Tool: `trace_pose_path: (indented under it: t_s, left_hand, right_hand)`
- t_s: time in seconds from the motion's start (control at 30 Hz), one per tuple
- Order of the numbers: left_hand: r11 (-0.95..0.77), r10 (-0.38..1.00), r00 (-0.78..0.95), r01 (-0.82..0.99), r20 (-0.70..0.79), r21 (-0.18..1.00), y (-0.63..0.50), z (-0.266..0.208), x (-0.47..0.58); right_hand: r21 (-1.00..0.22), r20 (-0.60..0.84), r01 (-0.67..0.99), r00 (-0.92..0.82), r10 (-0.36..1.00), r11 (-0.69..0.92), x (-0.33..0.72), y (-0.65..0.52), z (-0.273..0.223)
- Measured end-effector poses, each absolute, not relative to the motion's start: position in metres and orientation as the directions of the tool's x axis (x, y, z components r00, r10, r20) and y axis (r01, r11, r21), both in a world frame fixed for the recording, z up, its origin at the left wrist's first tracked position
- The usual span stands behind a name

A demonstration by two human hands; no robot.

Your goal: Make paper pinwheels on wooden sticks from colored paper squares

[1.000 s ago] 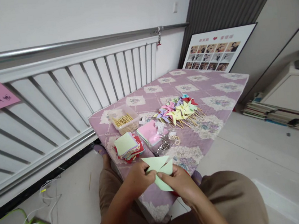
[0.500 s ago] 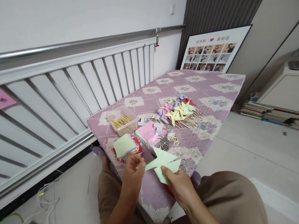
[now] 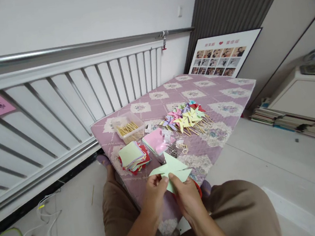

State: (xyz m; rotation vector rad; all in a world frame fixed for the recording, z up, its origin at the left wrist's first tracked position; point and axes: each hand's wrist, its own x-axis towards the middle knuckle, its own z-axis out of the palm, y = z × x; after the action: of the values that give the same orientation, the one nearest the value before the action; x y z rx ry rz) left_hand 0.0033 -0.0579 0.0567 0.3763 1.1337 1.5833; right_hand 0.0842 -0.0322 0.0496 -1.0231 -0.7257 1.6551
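Note:
A pale green pinwheel paper (image 3: 172, 166), cut into pointed flaps, is held between my two hands over the near corner of the table. My left hand (image 3: 156, 191) pinches its left side with thumb and fingers. From the right, my right hand (image 3: 187, 194) grips the lower part, its thumb pressed near the middle. A red loop (image 3: 198, 189) shows beside my right hand; the rest of it is hidden. Just beyond the paper lie small metal fasteners (image 3: 173, 150) and a clear bag of pale small parts (image 3: 182, 146).
On the flowered tablecloth (image 3: 141, 107) stand a clear tub of wooden sticks (image 3: 130, 129), a stack of coloured paper squares (image 3: 135, 155), pink paper sheets (image 3: 154, 138) and a pile of finished pinwheels (image 3: 184, 117). A white radiator (image 3: 80, 93) runs along the left.
My left hand has moved right and down from the flap's tip onto the paper near its middle. The red loop now shows at the right side of my right hand.

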Motion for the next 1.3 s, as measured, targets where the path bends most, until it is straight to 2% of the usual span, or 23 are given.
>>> trace_pose_path:
  t_s: [0.27, 0.5, 0.73, 0.87, 1.03, 1.17, 1.3]
  left_hand:
    - [0.028, 0.889, -0.335, -0.64, -0.312, 0.768, -0.053, 0.056, 0.009]
    - [0.028, 0.863, -0.391, -0.596, -0.321, 0.802, -0.046, 0.052, 0.013]
    - [0.028, 0.878, -0.361, -0.617, -0.313, 0.787, -0.027, 0.062, 0.009]
    - [0.042, 0.897, -0.31, -0.652, -0.316, 0.757, -0.014, 0.063, 0.004]
    - [0.067, 0.904, -0.297, -0.615, -0.309, 0.786, -0.002, 0.059, 0.004]
    - [0.076, 0.911, -0.276, -0.616, -0.306, 0.784, 0.003, 0.063, 0.01]
    - [0.06, 0.925, -0.255, -0.635, -0.282, 0.77, 0.007, 0.071, 0.017]
  right_hand:
    - [-0.83, -0.292, -0.463, -0.114, 0.95, -0.311, 0.082, -0.033, 0.049]
    - [-0.784, -0.291, -0.529, -0.15, 0.945, -0.325, 0.083, -0.032, 0.053]
    - [-0.792, -0.205, -0.54, -0.203, 0.957, -0.284, 0.095, -0.024, 0.05]
    - [-0.903, -0.129, -0.404, -0.066, 0.989, -0.145, 0.112, -0.018, 0.04]
    - [-0.985, 0.134, -0.122, -0.062, 0.989, 0.125, 0.134, -0.014, 0.033]
    - [-0.919, 0.352, 0.121, -0.178, 0.919, 0.376, 0.143, -0.006, 0.033]
    - [-0.811, 0.457, 0.242, -0.309, 0.834, 0.533, 0.146, 0.01, 0.034]
